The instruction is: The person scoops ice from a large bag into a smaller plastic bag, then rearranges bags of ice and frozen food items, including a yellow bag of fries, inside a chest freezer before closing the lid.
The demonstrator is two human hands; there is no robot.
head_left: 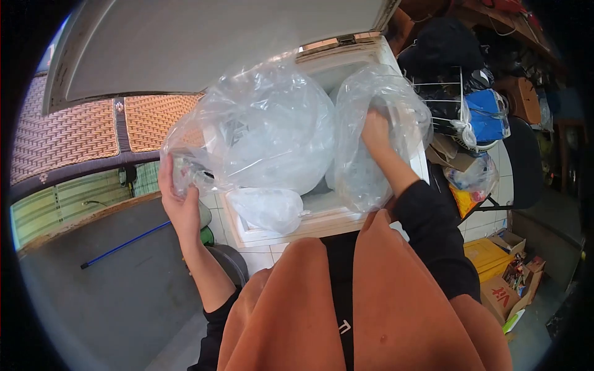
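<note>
A large clear plastic bag (281, 133) with whitish, ice-like contents bulges over the open chest freezer (337, 213). At its left side, my left hand (179, 195) grips a bunched edge of the film between thumb and fingers. My right hand (375, 133) reaches into a second clear plastic bag (362, 176) on the right. Its fingers look curled, but the film and the angle hide what they hold. A smaller knotted bag of white, ice-like stuff (266, 209) rests on the freezer's front rim, between my hands and near my knees.
The raised freezer lid (204, 46) stands behind the bags. To the right are a white wire rack (442, 102), a blue package (486, 114), a dark stool (523, 164), a yellow crate (489, 256) and cardboard boxes (498, 297). A grey panel (105, 284) with a blue stick (127, 245) lies left.
</note>
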